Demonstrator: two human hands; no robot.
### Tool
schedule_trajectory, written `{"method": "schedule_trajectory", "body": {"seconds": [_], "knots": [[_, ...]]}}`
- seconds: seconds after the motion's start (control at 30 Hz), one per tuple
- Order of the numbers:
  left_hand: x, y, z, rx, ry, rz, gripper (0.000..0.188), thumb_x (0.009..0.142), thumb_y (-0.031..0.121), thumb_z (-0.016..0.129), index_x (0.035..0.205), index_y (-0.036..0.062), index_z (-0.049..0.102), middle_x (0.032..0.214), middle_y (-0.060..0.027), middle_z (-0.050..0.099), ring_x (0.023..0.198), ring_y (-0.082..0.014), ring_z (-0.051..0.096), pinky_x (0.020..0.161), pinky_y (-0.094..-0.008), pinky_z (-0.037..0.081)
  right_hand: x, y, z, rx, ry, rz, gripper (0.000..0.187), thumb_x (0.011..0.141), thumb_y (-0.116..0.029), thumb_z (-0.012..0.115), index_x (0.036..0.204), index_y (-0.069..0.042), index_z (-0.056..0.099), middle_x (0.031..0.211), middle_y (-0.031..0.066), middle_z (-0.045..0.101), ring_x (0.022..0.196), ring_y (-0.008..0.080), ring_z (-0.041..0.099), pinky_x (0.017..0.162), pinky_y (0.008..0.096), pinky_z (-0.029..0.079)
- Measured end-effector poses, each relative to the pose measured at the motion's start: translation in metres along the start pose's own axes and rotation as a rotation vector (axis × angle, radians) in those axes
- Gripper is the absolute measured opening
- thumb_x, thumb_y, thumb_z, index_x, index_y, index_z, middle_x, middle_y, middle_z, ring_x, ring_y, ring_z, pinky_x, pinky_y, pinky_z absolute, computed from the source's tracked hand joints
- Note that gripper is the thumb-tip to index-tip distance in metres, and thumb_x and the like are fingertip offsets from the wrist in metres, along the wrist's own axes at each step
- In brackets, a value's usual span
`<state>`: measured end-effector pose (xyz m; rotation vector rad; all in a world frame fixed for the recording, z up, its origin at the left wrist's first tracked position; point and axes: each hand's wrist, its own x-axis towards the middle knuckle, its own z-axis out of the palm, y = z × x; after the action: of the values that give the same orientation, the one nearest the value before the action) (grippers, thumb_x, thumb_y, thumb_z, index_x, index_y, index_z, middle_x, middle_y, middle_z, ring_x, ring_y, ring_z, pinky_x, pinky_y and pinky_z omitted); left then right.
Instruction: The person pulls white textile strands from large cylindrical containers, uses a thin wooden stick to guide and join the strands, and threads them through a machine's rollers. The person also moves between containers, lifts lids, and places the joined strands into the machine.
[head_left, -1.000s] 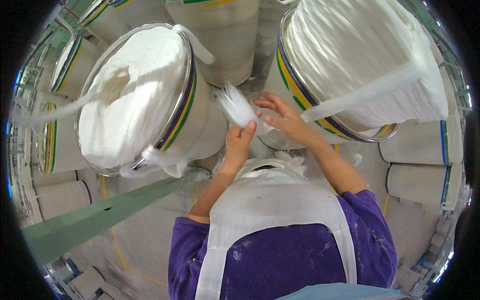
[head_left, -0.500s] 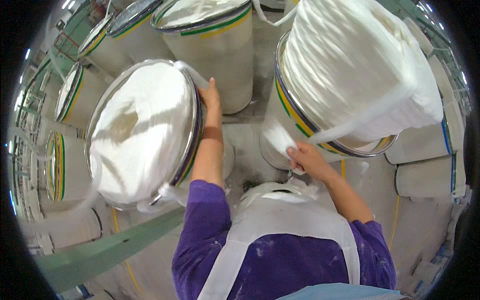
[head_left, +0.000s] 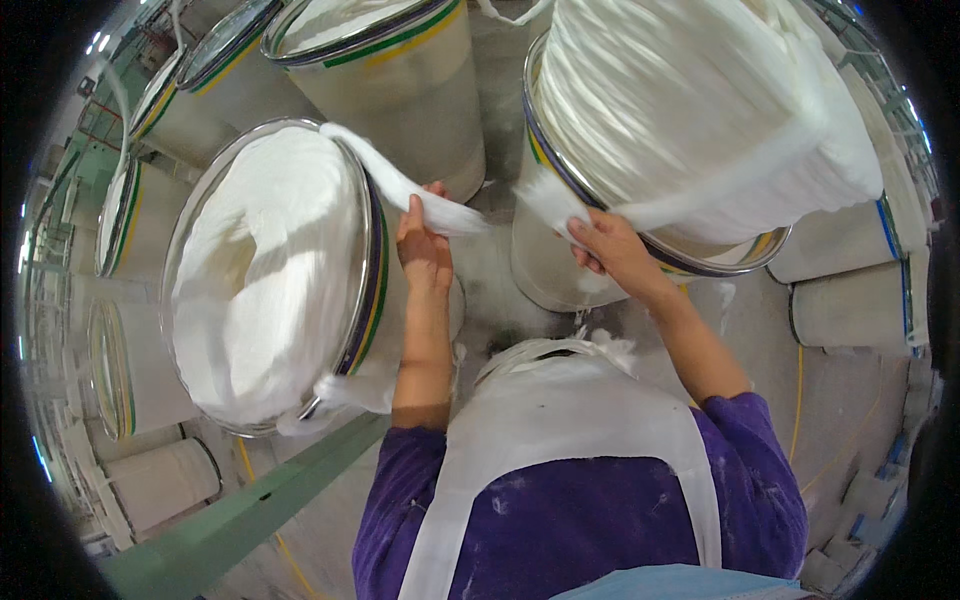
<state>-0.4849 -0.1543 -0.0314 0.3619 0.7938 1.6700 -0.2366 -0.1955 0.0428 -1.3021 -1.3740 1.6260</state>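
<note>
A white fibre sliver [head_left: 395, 180] runs from the top of the left can [head_left: 372, 290], and its frayed free end lies in my left hand [head_left: 427, 245], fingers closed round it. My right hand [head_left: 612, 248] pinches the frayed end of another white sliver [head_left: 550, 203], which trails from the tall coiled stack of sliver [head_left: 670, 120] rising out of the right can [head_left: 560, 262]. A gap separates the two ends. Coiled white sliver [head_left: 290, 290] with a hole in its middle fills the left can. A second loose sliver end [head_left: 360, 393] hangs over its near rim.
A filled can [head_left: 400, 100] stands behind, with several more cans [head_left: 150, 215] along the left. A green beam [head_left: 260, 500] crosses the lower left. Cans lie on their sides [head_left: 850, 305] at the right. Loose fibre tufts hang at my apron [head_left: 580, 420].
My left hand has left the can's rim and moved right and down, now holding the sliver end. My right hand has risen slightly with its sliver.
</note>
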Motion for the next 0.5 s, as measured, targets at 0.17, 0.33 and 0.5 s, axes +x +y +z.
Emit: {"method": "schedule_trajectory", "body": {"seconds": [0.17, 0.33, 0.5], "knots": [[-0.025, 0.016, -0.005, 0.004, -0.028, -0.169, 0.042, 0.088, 0.025, 0.066, 0.114, -0.0042, 0.052, 0.107, -0.0138, 0.062, 0.096, -0.0216, 0.06, 0.087, -0.0337, 0.049, 0.046, -0.002, 0.035, 0.029, 0.026, -0.112, 0.035, 0.09, -0.04, 0.059, 0.095, -0.006, 0.061, 0.071, -0.0008, 0.056, 0.057, 0.0049, 0.045, 0.051, 0.0204, 0.036], [-0.016, 0.02, -0.004, -0.036, -0.067, -0.218, 0.033, 0.086, 0.019, 0.068, 0.11, -0.0003, 0.054, 0.105, -0.0098, 0.062, 0.094, -0.0193, 0.06, 0.086, -0.0324, 0.049, 0.09, 0.0, 0.071, -0.293, 0.121, -0.361, 0.037, 0.083, -0.035, 0.069, 0.096, -0.001, 0.06, 0.082, 0.0047, 0.063, 0.07, 0.0138, 0.057, 0.064, 0.0282, 0.046], [-0.012, 0.025, -0.006, -0.017, 0.0, -0.252, 0.029, 0.084, 0.012, 0.069, 0.108, 0.0051, 0.056, 0.1, -0.0067, 0.063, 0.091, -0.0195, 0.061, 0.081, -0.0357, 0.05, 0.109, 0.003, 0.075, -0.421, 0.158, -0.473, 0.034, 0.076, -0.022, 0.072, 0.097, 0.001, 0.059, 0.084, 0.0107, 0.063, 0.076, 0.0181, 0.059, 0.069, 0.0313, 0.046]]}}
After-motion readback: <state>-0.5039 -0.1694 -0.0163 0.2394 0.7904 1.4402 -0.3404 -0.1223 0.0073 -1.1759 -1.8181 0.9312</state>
